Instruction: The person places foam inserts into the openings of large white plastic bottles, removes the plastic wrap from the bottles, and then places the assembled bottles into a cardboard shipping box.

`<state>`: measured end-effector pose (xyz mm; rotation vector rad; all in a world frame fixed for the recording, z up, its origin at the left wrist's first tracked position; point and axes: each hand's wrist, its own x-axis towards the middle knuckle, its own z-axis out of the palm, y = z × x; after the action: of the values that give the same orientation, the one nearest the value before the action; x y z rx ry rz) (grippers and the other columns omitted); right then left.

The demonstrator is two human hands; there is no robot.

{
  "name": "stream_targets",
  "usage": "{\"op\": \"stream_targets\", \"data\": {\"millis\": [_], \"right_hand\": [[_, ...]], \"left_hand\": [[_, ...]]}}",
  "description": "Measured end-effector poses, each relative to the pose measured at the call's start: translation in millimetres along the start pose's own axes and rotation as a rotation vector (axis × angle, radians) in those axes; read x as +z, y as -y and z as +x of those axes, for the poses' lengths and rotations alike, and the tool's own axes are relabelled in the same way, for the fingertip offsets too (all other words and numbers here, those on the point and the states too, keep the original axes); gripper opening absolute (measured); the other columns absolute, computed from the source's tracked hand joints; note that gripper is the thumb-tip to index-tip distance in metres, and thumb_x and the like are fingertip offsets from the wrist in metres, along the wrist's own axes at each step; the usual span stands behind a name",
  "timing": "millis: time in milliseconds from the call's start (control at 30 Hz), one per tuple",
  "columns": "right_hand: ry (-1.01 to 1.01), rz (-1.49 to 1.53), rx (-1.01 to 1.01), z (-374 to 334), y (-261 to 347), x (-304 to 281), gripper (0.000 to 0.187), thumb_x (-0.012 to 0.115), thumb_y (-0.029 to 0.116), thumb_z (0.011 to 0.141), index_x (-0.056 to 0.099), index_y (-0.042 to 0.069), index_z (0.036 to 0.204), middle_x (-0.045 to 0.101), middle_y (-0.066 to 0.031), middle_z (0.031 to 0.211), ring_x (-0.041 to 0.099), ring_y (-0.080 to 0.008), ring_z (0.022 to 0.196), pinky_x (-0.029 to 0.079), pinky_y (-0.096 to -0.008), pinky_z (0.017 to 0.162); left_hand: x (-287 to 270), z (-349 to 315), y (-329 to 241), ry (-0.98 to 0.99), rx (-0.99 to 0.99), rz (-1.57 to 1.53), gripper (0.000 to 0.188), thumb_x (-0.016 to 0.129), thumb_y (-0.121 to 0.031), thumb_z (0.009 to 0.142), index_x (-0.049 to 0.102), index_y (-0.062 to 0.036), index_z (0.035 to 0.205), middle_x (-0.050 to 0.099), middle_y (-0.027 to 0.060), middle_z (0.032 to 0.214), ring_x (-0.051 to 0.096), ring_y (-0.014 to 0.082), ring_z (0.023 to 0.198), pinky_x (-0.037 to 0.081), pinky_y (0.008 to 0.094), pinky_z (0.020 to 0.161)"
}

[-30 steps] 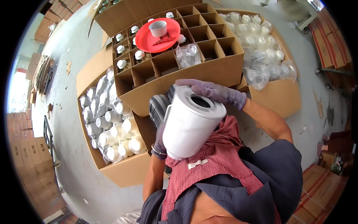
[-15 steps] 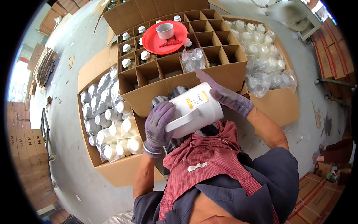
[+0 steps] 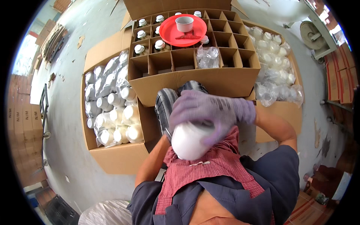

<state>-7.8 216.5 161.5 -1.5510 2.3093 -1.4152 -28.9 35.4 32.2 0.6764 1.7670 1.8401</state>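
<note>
A white plastic jug [image 3: 191, 141] is in front of my apron, tipped so that a rounded white end shows. My right hand [image 3: 210, 112], in a grey-purple glove, reaches across the jug with fingers over its far side and thumb curled against it; motion blurs the fingertips. My left hand is at the jug's left side, mostly hidden behind the right one; only its wrist by a pale cuff shows clearly. Beyond my knees stands a divided carton [image 3: 195, 80] holding several white-capped bottles [image 3: 160, 45] and a clear plastic-wrapped item [image 3: 207, 57].
On the carton's dividers rests a red tray [image 3: 168, 32] with a small white cup [image 3: 184, 24] and red pieces. An open box [image 3: 116, 157] of bagged white containers is at left; another box [image 3: 279, 116] of wrapped items is at right. Stacked cartons [image 3: 339, 75] line the far right.
The jug has turned, taking its handle and orange label out of sight. My right hand has swung left over it and now covers my left hand. The view has shifted slightly.
</note>
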Motion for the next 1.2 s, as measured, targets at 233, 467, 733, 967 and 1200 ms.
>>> {"op": "stream_targets", "data": {"millis": [233, 467, 733, 967, 1200], "right_hand": [[0.012, 0.059, -0.106, 24.3, -17.8, 17.3, 0.067, 0.069, 0.037, 0.075, 0.051, 0.005, 0.131, 0.055, -0.0145, 0.125, 0.049, -0.0343, 0.121, 0.035, -0.0499, 0.103], [0.018, -0.640, 0.327, 5.1, -51.8, 67.3, 0.058, 0.072, 0.041, 0.075, 0.055, 0.008, 0.120, 0.057, -0.0121, 0.117, 0.053, -0.0318, 0.113, 0.036, -0.0460, 0.101], [-0.288, 0.283, 0.614, -91.0, -81.7, 54.3, 0.052, 0.080, 0.032, 0.065, 0.070, 0.012, 0.113, 0.051, -0.0144, 0.134, 0.041, -0.0342, 0.131, 0.025, -0.0433, 0.114], [-0.301, -0.121, 0.477, -22.0, -40.4, 64.0, 0.032, 0.076, 0.025, 0.076, 0.070, 0.008, 0.102, 0.067, -0.0087, 0.103, 0.059, -0.0263, 0.105, 0.037, -0.0407, 0.102], [-0.962, 0.272, 0.934, -94.9, -36.8, 62.1, 0.033, 0.065, 0.023, 0.089, 0.063, 0.002, 0.114, 0.064, -0.0063, 0.101, 0.059, -0.0177, 0.097, 0.046, -0.0286, 0.089]], "left_hand": [[-34.1, -22.1, 9.4, -0.045, 0.016, -0.018, 0.031, 0.053, -0.025, 0.095, 0.065, -0.0020, 0.113, 0.068, 0.0111, 0.108, 0.065, 0.0231, 0.098, 0.050, 0.0360, 0.088], [-86.9, 12.6, 2.7, -0.175, -0.236, -0.351, 0.043, 0.042, -0.031, 0.102, 0.059, 0.0033, 0.122, 0.063, 0.0147, 0.118, 0.057, 0.0221, 0.115, 0.041, 0.0336, 0.104], [-69.3, -40.5, -1.4, -0.245, -0.067, -0.487, 0.044, 0.041, -0.029, 0.101, 0.057, 0.0062, 0.121, 0.066, 0.0173, 0.113, 0.060, 0.0260, 0.111, 0.042, 0.0403, 0.105], [-47.3, -13.4, 9.0, -0.203, 0.001, -0.082, 0.051, 0.031, -0.030, 0.104, 0.041, 0.0058, 0.138, 0.046, 0.0180, 0.141, 0.043, 0.0263, 0.132, 0.030, 0.0365, 0.112], [-38.0, -76.0, -4.9, -0.052, 0.223, 0.280, 0.119, 0.076, -0.062, 0.067, 0.020, 0.0041, 0.149, 0.024, 0.0269, 0.152, 0.029, 0.0390, 0.140, 0.024, 0.0445, 0.114]]}}
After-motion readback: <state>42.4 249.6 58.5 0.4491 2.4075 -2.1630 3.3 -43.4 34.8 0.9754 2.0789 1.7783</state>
